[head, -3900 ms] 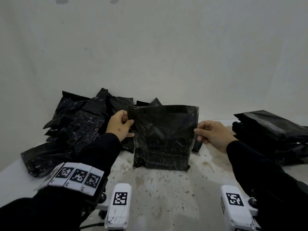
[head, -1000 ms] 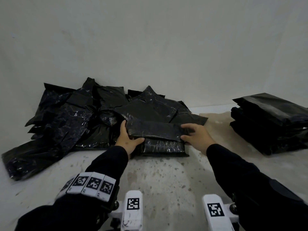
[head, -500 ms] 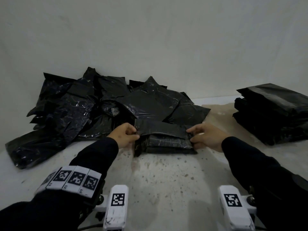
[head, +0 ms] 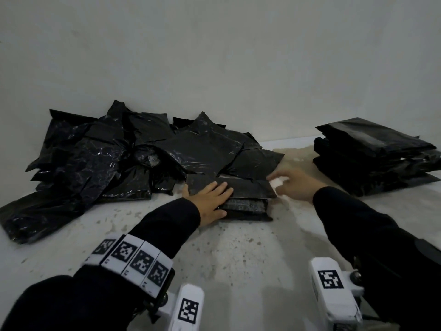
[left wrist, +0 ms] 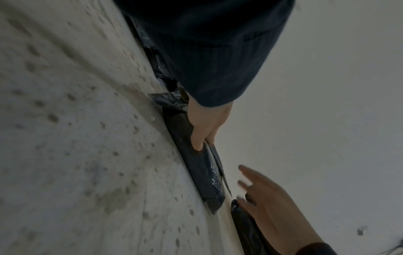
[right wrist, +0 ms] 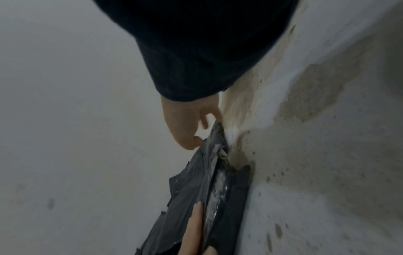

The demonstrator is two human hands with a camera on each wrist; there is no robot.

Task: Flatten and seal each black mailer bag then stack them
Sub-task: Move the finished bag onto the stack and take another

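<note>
The left hand presses flat, fingers straight, on the folded mailer bag; the right hand (blurred, fingers loosely spread) hovers beside the bag's right end.

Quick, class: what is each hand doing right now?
Left hand: open, pressing flat on the mailer bag.
Right hand: blurred; grip cannot be told.

A folded black plastic mailer bag lies at the centre of a speckled pale concrete tabletop, directly in front of a loose heap of crumpled black mailer bags banked against the plain wall behind. The person's left hand rests flat on the bag's left end, the right hand at its right end. Well apart to the right sits a stack of flattened black mailer bags.
</note>
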